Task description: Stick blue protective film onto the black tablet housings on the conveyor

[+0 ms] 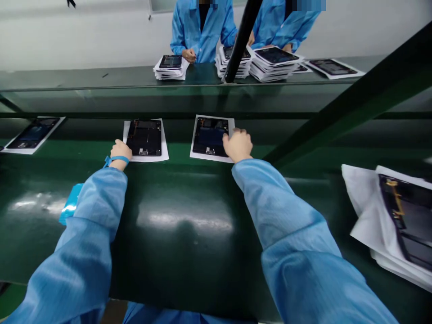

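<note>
My left hand [120,152], with a blue band around its wrist, is at the lower left edge of a dark tablet panel [145,137]. Its fingers are curled in at the edge, and their tips are hidden. That panel lies on a white sheet [164,139] and has flex cables along its upper left. To the right, my right hand [239,145] grips the right edge of a second tablet panel [209,137], thumb on top and fingers curled outside. This panel also rests on a white sheet [194,153]. Both lie flat on the green table.
At far left lies another panel [33,132] on paper. A shiny blue packet [70,204] sits beside my left sleeve. A stack of panels and sheets [388,225] stands at right. Dark diagonal bar [354,94] crosses the right. Two people in blue coats stand behind stacked panels [275,65].
</note>
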A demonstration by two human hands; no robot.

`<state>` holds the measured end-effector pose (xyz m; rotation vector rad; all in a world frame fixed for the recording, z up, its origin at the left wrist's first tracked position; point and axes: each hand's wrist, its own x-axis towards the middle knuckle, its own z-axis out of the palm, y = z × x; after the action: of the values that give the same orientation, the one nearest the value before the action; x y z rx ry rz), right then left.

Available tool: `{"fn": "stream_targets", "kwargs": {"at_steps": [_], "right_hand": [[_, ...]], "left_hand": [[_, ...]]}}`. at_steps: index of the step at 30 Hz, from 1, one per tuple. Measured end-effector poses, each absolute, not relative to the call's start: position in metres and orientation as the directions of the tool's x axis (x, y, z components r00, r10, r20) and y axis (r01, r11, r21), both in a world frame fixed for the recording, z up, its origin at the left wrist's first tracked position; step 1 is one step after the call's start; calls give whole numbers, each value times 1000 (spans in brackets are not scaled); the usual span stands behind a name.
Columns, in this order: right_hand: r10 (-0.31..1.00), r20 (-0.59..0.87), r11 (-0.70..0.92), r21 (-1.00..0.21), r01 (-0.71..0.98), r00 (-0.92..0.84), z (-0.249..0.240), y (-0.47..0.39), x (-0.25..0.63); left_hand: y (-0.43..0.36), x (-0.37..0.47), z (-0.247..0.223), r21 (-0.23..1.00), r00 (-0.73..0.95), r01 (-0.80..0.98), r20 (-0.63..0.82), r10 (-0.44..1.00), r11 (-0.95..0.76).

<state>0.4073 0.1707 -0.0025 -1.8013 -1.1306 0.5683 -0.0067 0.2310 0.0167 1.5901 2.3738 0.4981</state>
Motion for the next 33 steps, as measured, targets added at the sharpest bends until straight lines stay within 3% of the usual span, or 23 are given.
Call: {"fn": "stream_targets", "kwargs": {"at_steps": [4,8,13,16,20,25,27,30,33], "right_hand": [[977,-65,-124,-948,295,203,-6,126,347],[969,-235,-234,-972,27,-69,-10,68,289],[888,-324,-409,-881,-237,-326,-6,10,260],[879,-355,-453,-831,-324,-318,-9,-19,261],[898,-395,-435,-863,-257,-194,-18,-56,280],[897,-418,-436,-888,-143,-143,-21,-76,320],[915,-383,-381,-924,41,-130,-21,-76,336],[989,-147,-125,-886,446,-15,-21,-76,356],[981,94,-33,-786,618,172,-26,-78,370]], "left_hand": [[217,-11,32,621,-433,694,-47,900,366],[157,-15,37,786,-396,530,-100,913,316],[28,-21,24,867,-260,446,-115,959,225],[-41,-18,11,859,-102,482,-141,985,173],[-72,-21,9,768,10,632,-140,990,102],[-19,-77,24,542,-216,824,29,976,166],[5,-103,28,486,-252,846,3,968,219],[27,-125,30,470,-240,845,-95,966,256],[32,-133,32,521,-195,813,-178,965,260]]}}
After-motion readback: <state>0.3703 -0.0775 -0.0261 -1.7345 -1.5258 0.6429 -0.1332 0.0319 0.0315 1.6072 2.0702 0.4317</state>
